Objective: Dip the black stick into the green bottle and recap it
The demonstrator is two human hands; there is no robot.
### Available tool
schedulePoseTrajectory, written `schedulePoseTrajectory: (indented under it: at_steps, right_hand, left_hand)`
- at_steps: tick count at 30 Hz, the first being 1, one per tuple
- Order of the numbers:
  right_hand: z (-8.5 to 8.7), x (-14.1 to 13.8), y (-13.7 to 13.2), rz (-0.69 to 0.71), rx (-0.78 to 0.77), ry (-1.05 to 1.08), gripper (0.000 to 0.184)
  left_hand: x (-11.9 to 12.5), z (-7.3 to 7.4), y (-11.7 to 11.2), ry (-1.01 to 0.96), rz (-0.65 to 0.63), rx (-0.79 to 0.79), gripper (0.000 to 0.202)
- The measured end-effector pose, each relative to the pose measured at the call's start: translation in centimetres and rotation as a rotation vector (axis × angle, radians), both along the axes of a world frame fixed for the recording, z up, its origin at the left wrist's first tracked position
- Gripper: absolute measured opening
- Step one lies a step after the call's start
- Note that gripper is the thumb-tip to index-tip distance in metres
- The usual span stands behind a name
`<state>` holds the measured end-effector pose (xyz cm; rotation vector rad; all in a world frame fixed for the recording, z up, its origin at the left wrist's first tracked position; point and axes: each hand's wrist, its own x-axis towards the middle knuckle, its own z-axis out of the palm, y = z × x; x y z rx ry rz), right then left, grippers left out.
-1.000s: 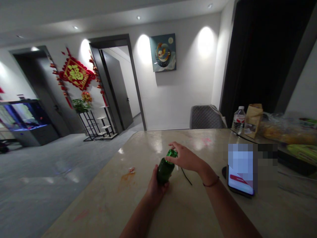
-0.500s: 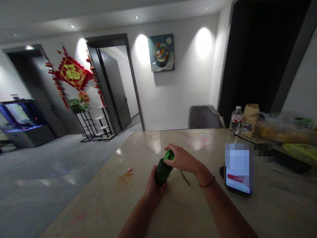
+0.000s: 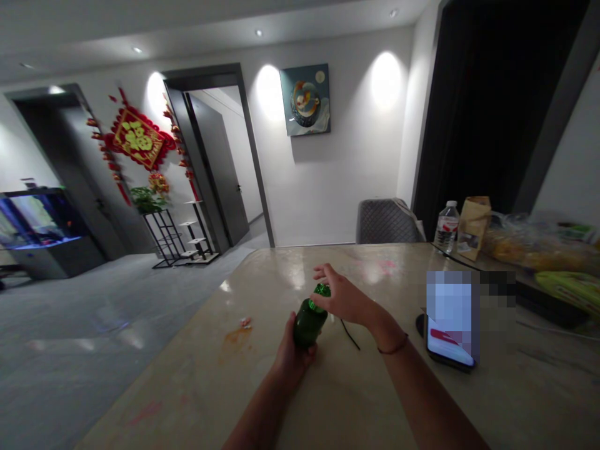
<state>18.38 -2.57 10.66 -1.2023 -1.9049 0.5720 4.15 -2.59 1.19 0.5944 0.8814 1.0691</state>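
Note:
My left hand (image 3: 291,357) is shut around the body of a dark green bottle (image 3: 310,322), which stands tilted above the stone tabletop (image 3: 197,375). The bottle's green cap (image 3: 321,289) is at the top. My right hand (image 3: 342,299) is beside the cap, with its fingers spread and raised slightly over it. I cannot tell if they touch the cap. A thin black cord (image 3: 350,335) lies on the tabletop under my right hand.
A phone (image 3: 450,356), partly blurred out, lies to the right. Behind it are a water bottle (image 3: 446,226), a paper bag (image 3: 473,228) and a plastic food bag (image 3: 534,250). An orange stain (image 3: 235,335) marks the tabletop. A grey chair (image 3: 387,222) stands beyond the far edge.
My right hand's fingers have lifted off the bottle's cap and moved slightly up. My left hand still holds the bottle, and the view has shifted slightly since the oldest frame.

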Motion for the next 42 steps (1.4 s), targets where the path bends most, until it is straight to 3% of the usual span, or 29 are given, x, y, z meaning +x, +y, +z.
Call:
schedulePoseTrajectory:
  at_steps: [6, 13, 18, 22, 24, 27, 29, 34, 42]
  right_hand:
    - [0.0, 0.1, 0.0, -0.097, 0.007, -0.113, 0.051]
    - [0.0, 0.5, -0.2, 0.067, 0.045, -0.042, 0.049]
    - [-0.1, 0.7, 0.0, -0.007, 0.010, -0.103, 0.038]
    - [-0.7, 1.3, 1.1, -0.006, 0.032, 0.017, 0.028]
    - [-1.5, 1.9, 2.2, -0.037, 0.020, 0.132, 0.028]
    - [-3.6, 3.0, 4.0, -0.202, -0.023, 0.208, 0.032]
    - [-5.3, 3.8, 4.9, -0.311, -0.076, 0.188, 0.038]
    - [-9.1, 5.2, 6.0, -0.404, -0.210, 0.055, 0.060]
    - [-12.7, 6.4, 7.3, -0.574, -0.140, -0.090, 0.052]
  left_hand:
    - [0.0, 0.0, 0.0, 0.008, -0.019, 0.013, 0.042]
    - [-0.1, -0.3, 0.2, -0.005, -0.012, -0.017, 0.043]
    - [0.0, -0.2, 0.1, -0.013, 0.000, 0.007, 0.042]
    - [0.0, 0.0, 0.0, -0.022, 0.001, -0.002, 0.042]
    - [-0.1, 0.0, 0.0, -0.030, 0.004, -0.012, 0.043]
    - [-0.1, 0.0, -0.1, -0.037, 0.003, -0.012, 0.042]
    - [-0.1, 0.0, 0.0, -0.032, -0.008, -0.016, 0.042]
    - [-0.2, 0.0, 0.0, -0.020, -0.012, -0.027, 0.043]
    - [-0.2, -0.2, 0.1, -0.030, -0.013, -0.022, 0.043]
